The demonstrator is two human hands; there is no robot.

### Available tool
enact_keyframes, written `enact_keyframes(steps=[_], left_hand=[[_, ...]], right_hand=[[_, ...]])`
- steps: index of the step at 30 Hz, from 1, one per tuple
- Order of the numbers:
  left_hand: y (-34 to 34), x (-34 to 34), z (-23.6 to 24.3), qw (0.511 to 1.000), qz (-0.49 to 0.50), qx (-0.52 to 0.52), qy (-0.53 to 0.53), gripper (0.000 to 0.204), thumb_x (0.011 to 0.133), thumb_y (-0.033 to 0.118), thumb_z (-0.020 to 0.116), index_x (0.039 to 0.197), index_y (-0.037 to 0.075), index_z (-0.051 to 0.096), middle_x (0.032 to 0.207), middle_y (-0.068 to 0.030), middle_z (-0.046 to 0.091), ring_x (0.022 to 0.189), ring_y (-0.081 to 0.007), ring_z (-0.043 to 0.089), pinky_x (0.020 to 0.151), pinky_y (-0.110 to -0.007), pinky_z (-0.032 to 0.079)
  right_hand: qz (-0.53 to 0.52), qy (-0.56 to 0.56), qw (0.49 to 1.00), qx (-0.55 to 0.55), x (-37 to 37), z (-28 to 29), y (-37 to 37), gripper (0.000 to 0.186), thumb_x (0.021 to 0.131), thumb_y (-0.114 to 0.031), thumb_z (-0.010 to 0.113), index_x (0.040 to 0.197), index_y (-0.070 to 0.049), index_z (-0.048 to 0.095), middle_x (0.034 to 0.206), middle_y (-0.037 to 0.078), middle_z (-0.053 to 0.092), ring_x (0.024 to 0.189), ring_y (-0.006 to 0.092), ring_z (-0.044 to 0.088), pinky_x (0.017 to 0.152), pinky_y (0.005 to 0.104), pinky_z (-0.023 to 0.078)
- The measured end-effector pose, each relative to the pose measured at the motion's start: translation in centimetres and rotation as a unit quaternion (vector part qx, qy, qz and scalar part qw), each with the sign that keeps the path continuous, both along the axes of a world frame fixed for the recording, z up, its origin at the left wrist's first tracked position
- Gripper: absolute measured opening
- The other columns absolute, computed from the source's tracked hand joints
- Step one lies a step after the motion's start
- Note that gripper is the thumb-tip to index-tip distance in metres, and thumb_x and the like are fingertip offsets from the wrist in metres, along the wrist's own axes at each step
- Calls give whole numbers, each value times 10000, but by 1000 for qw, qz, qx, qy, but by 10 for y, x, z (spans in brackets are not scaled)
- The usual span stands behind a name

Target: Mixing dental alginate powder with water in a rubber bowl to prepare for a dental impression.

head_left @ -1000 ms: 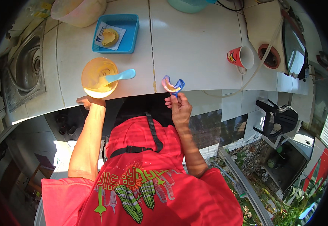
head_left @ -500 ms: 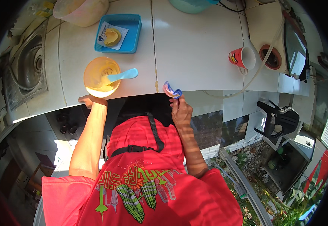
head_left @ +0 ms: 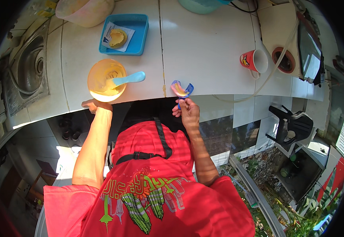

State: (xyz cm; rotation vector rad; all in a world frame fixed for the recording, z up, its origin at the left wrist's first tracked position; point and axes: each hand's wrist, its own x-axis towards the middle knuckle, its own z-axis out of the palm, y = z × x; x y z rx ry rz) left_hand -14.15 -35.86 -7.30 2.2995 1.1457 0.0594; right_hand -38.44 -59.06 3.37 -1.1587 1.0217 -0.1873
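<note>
My right hand (head_left: 187, 112) is closed around the handle of a blue dental impression tray (head_left: 184, 93), just over the counter's near edge. Pinkish and yellowish material lines the U-shaped tray. My left hand (head_left: 96, 106) is at the counter edge against the near side of an orange mixing bowl (head_left: 97, 73). One finger stretches out to the left; the bowl's rim covers the others. Yellow paste (head_left: 109, 87) coats the inside of this bowl, where a light blue spatula (head_left: 130, 79) rests with its handle pointing right.
A blue plastic container (head_left: 139, 37) holds a yellowish dental cast (head_left: 117, 38) on paper. At the right stands a red mug (head_left: 253, 61) near a thin hose (head_left: 274, 73). A steel sink (head_left: 31, 73) is at far left; a black chair (head_left: 294, 124) stands beyond the counter's right side.
My right hand has turned the impression tray, so its open U and lining now face up and more of the handle shows. The left hand and bowl have stayed in place.
</note>
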Motion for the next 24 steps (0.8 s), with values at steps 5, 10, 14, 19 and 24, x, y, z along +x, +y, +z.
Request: enact_keyframes(steps=[5, 10, 14, 19, 24], left_hand=[[-1, -2, 3, 999, 17, -44, -5, 530, 1029, 416, 256, 1268, 14, 506, 998, -237, 669, 932, -403, 649, 840, -477, 545], [-2, -5, 6, 1000, -24, -10, -13, 541, 1026, 432, 251, 1305, 26, 476, 1019, -239, 663, 954, -405, 644, 856, -474, 545], [3, -4, 6, 995, 27, -99, -16, 513, 1027, 384, 287, 1378, 22, 383, 1014, -234, 660, 946, -381, 653, 845, -455, 555], [2, -5, -3, 994, -79, 16, 76, 491, 1018, 305, 361, 1384, -21, 359, 991, -235, 659, 936, -355, 662, 836, -446, 559], [5, -2, -6, 997, -54, 33, 40, 492, 1013, 285, 376, 1385, -37, 347, 983, -243, 657, 926, -353, 664, 824, -448, 561]], right_hand=[[-15, 39, 998, 37, 0, 1, 2, 241, 993, -196, 516, 978, 32, 595, 701, 93, 662, 562, 126, 630, 506, 224, 497], [-12, 12, 999, 31, 0, 4, 3, 241, 990, -195, 521, 971, 34, 595, 701, 97, 662, 554, 124, 621, 505, 223, 490], [-10, 20, 1000, 1, 0, 4, 3, 239, 988, -191, 521, 967, 35, 598, 706, 103, 665, 546, 122, 616, 505, 224, 485], [-5, 34, 998, 49, 1, 3, 0, 243, 987, -195, 522, 982, 33, 605, 734, 110, 682, 557, 127, 632, 507, 225, 491], [-27, 42, 996, 77, 0, 7, 2, 250, 980, -191, 538, 1067, 36, 591, 831, 134, 708, 599, 142, 665, 504, 218, 498]])
